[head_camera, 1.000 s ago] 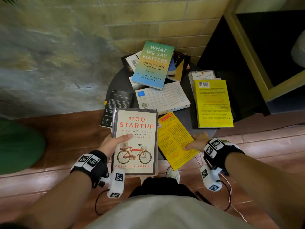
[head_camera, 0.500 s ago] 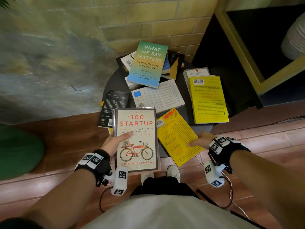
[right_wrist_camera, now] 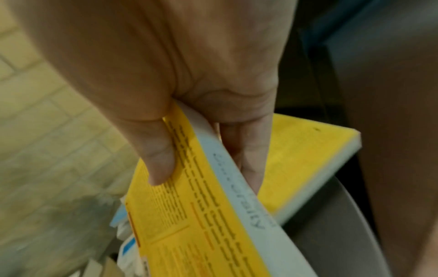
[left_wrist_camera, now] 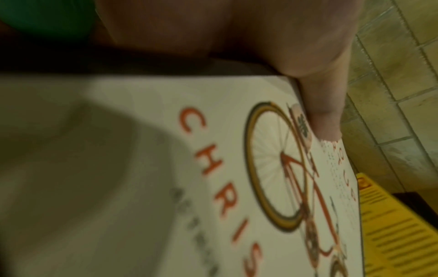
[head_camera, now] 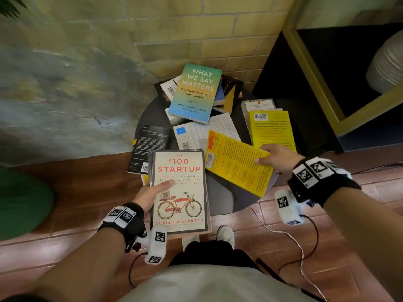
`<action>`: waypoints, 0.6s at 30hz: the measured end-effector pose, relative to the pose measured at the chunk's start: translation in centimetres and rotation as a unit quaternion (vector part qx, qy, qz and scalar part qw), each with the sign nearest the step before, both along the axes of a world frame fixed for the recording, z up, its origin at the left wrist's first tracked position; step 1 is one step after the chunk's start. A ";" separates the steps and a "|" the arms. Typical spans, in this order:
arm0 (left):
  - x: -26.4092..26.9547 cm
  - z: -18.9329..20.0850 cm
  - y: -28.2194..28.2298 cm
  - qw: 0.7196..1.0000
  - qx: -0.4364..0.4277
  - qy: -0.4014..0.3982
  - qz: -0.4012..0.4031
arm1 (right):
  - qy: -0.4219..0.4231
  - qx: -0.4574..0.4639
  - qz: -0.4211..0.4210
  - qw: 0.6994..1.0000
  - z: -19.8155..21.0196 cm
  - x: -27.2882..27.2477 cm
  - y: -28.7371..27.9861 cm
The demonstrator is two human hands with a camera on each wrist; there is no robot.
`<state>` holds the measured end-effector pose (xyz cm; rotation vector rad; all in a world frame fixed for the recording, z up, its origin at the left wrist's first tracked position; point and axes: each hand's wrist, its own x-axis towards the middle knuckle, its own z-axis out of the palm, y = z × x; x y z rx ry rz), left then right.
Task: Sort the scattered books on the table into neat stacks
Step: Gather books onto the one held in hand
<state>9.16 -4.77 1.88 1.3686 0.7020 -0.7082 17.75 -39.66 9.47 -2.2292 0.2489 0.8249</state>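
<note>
My left hand (head_camera: 152,188) grips the left edge of the white "$100 Startup" book (head_camera: 181,192), thumb on the cover (left_wrist_camera: 320,112), holding it in front of the small dark round table (head_camera: 220,192). My right hand (head_camera: 274,158) pinches the long edge of a thin yellow book (head_camera: 235,162), thumb on top and fingers beneath (right_wrist_camera: 249,155), lifted and tilted over the table's front. On the table lie a second yellow book (head_camera: 272,127), a white book (head_camera: 202,131), a black book (head_camera: 150,147) and the teal "What We Say Matters" (head_camera: 196,92) atop a pile.
A brick wall (head_camera: 218,29) stands right behind the table. A dark shelf unit with a yellow frame (head_camera: 327,83) is at the right. A green cushion (head_camera: 21,201) lies on the tiled floor at left. White cables (head_camera: 283,234) trail by my feet.
My right hand has taken hold of the thin yellow book's edge and lifted it, swinging it up and rightward off the table. The left hand keeps holding the "$100 Startup" book.
</note>
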 end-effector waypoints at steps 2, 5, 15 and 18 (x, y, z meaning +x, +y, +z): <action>0.4 0.1 -0.3 1.000 0.000 0.002 -0.008 | -0.027 0.001 0.005 1.000 2.1 1.3 -0.1; 1.3 0.2 -1.2 0.999 0.007 0.002 -0.034 | -0.098 0.006 0.004 0.995 4.7 3.0 -0.3; 5.8 -2.4 -8.7 0.977 0.055 0.041 -0.201 | -0.295 0.001 -0.060 0.954 6.8 8.4 2.2; 6.6 -2.0 -9.4 0.961 0.106 0.012 -0.256 | -0.309 -0.040 -0.021 0.950 7.0 10.0 3.4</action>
